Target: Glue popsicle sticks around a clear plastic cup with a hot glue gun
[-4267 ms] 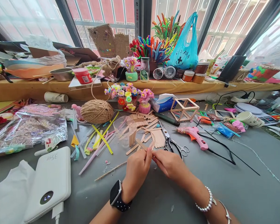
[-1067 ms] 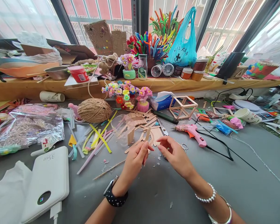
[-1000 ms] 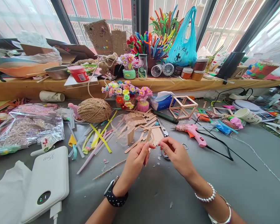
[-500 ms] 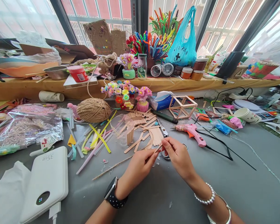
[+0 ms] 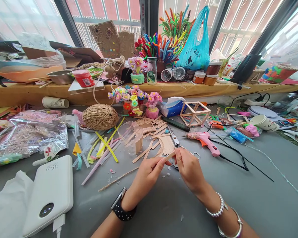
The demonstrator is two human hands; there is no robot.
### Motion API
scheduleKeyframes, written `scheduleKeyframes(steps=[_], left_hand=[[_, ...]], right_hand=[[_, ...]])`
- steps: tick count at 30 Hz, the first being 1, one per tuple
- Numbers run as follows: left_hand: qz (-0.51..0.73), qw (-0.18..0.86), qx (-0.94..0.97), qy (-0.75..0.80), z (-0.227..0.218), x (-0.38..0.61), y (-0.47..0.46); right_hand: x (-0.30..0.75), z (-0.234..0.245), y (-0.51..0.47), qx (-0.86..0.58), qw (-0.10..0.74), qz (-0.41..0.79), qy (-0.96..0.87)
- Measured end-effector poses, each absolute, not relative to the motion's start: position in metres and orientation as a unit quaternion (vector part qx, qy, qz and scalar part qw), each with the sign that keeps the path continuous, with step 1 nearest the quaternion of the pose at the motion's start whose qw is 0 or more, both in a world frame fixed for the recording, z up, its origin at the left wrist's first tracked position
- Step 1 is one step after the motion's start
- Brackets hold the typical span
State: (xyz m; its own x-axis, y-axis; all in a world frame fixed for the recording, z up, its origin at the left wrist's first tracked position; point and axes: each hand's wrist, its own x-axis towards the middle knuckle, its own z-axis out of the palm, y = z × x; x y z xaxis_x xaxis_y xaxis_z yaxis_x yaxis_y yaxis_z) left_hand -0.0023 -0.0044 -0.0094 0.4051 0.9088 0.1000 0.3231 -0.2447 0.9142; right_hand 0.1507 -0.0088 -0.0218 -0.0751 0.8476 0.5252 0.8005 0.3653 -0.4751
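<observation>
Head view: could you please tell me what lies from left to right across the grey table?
White power bank → twine ball → left hand → wooden stick → right hand → pink glue gun

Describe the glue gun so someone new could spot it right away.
From the blue bag on the sill, drop down past the wooden cube frame to the grey table. The glue gun lies just in front of the frame, right of the scissors. It is the only pink pistol-shaped tool, with a black cord trailing right.
</observation>
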Motion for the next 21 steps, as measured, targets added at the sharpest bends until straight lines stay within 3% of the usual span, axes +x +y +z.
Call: scheduleKeyframes(steps=[4, 8, 21], left_hand=[[0.342, 0.463, 0.683, 0.450, -0.012, -0.003, -0.002], [0.338, 0.410, 0.710, 0.462, -0.013, -0.003, 0.000], [0.277, 0.008, 0.852, 0.444, -0.031, 0.007, -0.013]], right_hand=[[0.154, -0.017, -0.008, -0.546, 0.396, 0.042, -0.737], [0.155, -0.016, -0.007, -0.513, 0.403, 0.006, -0.758], [0.148, -0.030, -0.008, -0.521, 0.279, -0.156, -0.791]])
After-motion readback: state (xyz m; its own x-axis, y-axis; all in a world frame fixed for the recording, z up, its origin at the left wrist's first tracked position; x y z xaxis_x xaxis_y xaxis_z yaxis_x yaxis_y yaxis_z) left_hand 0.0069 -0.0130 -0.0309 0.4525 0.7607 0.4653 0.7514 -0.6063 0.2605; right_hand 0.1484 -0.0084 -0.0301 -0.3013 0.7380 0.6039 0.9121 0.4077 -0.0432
